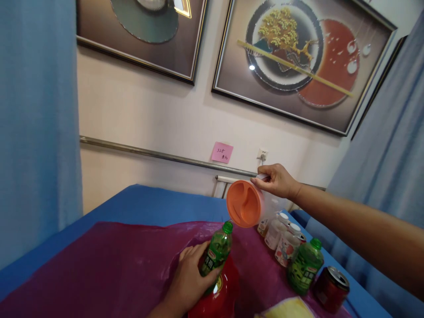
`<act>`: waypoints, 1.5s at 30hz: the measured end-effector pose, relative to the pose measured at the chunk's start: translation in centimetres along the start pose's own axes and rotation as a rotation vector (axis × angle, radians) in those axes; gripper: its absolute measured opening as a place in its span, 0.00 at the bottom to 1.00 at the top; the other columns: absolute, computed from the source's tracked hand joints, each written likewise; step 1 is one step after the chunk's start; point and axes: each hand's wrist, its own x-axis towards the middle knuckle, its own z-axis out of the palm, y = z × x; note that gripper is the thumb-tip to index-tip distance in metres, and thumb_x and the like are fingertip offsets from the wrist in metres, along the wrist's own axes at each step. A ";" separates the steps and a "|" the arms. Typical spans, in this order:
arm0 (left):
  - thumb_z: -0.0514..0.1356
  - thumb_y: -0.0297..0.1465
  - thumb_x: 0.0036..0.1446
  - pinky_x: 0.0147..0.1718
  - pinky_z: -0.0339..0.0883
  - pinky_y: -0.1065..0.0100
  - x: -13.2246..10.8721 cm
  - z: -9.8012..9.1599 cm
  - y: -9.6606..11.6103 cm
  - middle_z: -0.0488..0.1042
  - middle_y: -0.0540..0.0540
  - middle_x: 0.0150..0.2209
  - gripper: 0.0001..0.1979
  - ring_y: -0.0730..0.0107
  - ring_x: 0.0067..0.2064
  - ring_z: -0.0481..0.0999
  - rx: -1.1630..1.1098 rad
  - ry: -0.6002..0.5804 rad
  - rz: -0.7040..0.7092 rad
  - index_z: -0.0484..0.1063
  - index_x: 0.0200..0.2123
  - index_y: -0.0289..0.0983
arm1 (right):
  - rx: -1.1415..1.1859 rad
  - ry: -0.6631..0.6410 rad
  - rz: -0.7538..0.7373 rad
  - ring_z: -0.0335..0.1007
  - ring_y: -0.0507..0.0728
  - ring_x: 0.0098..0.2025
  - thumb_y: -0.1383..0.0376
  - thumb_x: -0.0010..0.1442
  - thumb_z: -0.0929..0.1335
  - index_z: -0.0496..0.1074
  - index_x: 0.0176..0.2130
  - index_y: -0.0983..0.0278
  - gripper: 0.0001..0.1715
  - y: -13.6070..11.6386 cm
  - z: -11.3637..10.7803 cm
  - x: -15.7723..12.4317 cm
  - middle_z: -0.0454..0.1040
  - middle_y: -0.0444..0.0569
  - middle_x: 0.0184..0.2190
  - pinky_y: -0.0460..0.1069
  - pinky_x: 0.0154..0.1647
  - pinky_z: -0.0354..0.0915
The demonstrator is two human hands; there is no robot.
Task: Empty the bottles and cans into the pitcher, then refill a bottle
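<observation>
My left hand (189, 274) is wrapped round a green plastic bottle (216, 251), which leans slightly to the right above a red basin (221, 297). By its handle, my right hand (278, 180) grips a translucent pitcher with an orange lid (244, 204). The pitcher is tipped over to the left, its lid edge close to the bottle's mouth. Whether liquid flows between them I cannot tell.
To the right stand several clear bottles with white caps (287, 245), another green bottle (305, 267) and a dark red can (331, 289). A yellow cloth (286, 309) lies at the front. Magenta plastic sheeting (109, 265) covers part of the blue surface (159, 201).
</observation>
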 end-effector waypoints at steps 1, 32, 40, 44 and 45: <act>0.68 0.38 0.47 0.55 0.66 0.50 0.0 0.0 0.0 0.81 0.42 0.50 0.28 0.48 0.51 0.77 0.003 -0.002 -0.003 0.75 0.54 0.42 | 0.003 0.001 0.001 0.46 0.48 0.22 0.49 0.57 0.67 0.52 0.20 0.60 0.26 0.0 0.0 0.0 0.50 0.38 0.17 0.47 0.23 0.46; 0.68 0.38 0.48 0.54 0.65 0.52 -0.1 0.0 0.2 0.81 0.44 0.49 0.27 0.50 0.51 0.77 -0.019 -0.001 0.000 0.75 0.53 0.44 | -0.027 -0.021 -0.024 0.44 0.48 0.21 0.49 0.56 0.66 0.50 0.20 0.59 0.27 -0.9 -0.2 0.0 0.47 0.37 0.18 0.47 0.23 0.44; 0.68 0.38 0.47 0.54 0.65 0.52 -0.1 -0.1 0.2 0.81 0.44 0.48 0.27 0.50 0.50 0.77 -0.035 0.002 -0.005 0.75 0.53 0.44 | -0.026 -0.020 -0.018 0.43 0.48 0.21 0.50 0.56 0.66 0.50 0.20 0.60 0.26 -1.0 -0.2 0.1 0.47 0.37 0.18 0.47 0.23 0.44; 0.69 0.38 0.47 0.54 0.65 0.52 -0.1 0.0 0.1 0.81 0.44 0.49 0.27 0.50 0.50 0.77 -0.040 0.008 -0.007 0.76 0.53 0.44 | -0.028 -0.014 -0.018 0.44 0.48 0.22 0.49 0.56 0.66 0.51 0.20 0.60 0.26 -1.0 -0.2 0.1 0.47 0.37 0.18 0.47 0.23 0.44; 0.69 0.38 0.47 0.54 0.65 0.52 -0.2 0.0 0.2 0.81 0.44 0.49 0.27 0.50 0.50 0.77 -0.042 0.003 -0.009 0.76 0.53 0.44 | -0.031 -0.014 -0.019 0.44 0.48 0.22 0.50 0.56 0.66 0.51 0.20 0.60 0.26 -1.0 -0.3 0.1 0.47 0.37 0.18 0.47 0.23 0.44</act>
